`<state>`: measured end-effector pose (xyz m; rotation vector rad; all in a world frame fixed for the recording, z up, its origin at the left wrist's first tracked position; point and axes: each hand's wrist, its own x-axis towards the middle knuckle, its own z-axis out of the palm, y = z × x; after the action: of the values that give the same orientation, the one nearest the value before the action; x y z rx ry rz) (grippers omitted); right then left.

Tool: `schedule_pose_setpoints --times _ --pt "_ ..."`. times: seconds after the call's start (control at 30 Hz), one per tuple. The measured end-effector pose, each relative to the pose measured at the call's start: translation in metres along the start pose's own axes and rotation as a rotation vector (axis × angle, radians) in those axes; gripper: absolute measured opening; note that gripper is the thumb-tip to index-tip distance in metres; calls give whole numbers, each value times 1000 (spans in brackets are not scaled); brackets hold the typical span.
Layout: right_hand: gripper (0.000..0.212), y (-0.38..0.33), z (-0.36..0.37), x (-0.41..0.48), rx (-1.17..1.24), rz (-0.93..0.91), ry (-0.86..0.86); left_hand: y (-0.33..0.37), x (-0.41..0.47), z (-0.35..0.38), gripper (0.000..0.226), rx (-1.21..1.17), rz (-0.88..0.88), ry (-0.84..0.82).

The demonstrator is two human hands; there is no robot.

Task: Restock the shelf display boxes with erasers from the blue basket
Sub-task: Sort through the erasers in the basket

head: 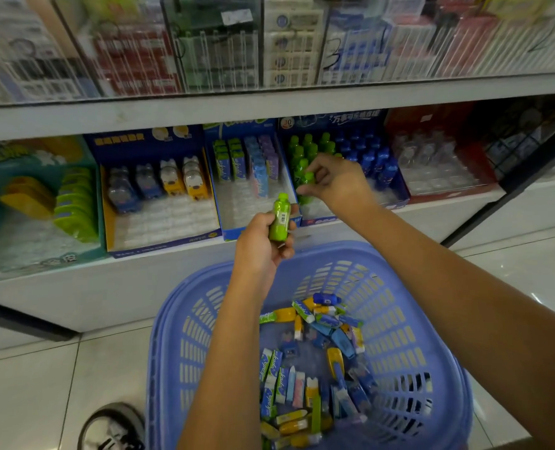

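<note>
Clearly the restocking is only partway done. The left hand (263,245) is clamped on a green bottle eraser (279,219), held upright in front of the shelf (75,118), above the far rim of the blue basket (172,336). The right hand (338,183) reaches into the bottle display box (334,120), fingers pinched around a boxed green eraser (308,178) at the front of the green rows, apparently seating it there. Bare tray slots show at the front of that box. The sleeve-pack box (247,203) and the animal-eraser box (159,219) to its left also have their front halves unfilled. A heap of loose erasers (302,384) lies on the basket floor, so most of the job looks left to do.
</note>
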<state>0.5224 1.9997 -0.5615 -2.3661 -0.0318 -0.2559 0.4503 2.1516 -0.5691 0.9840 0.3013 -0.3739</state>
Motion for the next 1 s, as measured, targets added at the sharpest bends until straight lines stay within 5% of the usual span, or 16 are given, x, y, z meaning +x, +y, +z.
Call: schedule_pose_setpoints --times 0.13,0.2,0.27,0.37,0.5,0.63,0.73,1.0 --pt "44 -10 -9 4 -188 44 -134 -2 -7 1 20 129 76 -14" --pt "47 -17 -16 -4 -227 49 -60 -2 -9 -1 17 251 170 -74" --pt "33 -27 -25 -19 -6 39 13 -1 -11 1 18 357 265 -79" --pt "21 -41 -42 -46 461 137 -119 2 -17 9 26 451 420 9" --pt "29 -43 -53 -63 462 191 -127 -2 -25 23 30 583 601 28" --pt "18 -36 -68 -62 446 171 -175 -8 -28 33 25 584 576 -14" --pt "30 -31 -76 -61 537 119 -225 -9 -24 32 30 629 552 -40" --pt "24 -24 -72 -57 576 260 -196 -22 -16 37 33 560 592 51"
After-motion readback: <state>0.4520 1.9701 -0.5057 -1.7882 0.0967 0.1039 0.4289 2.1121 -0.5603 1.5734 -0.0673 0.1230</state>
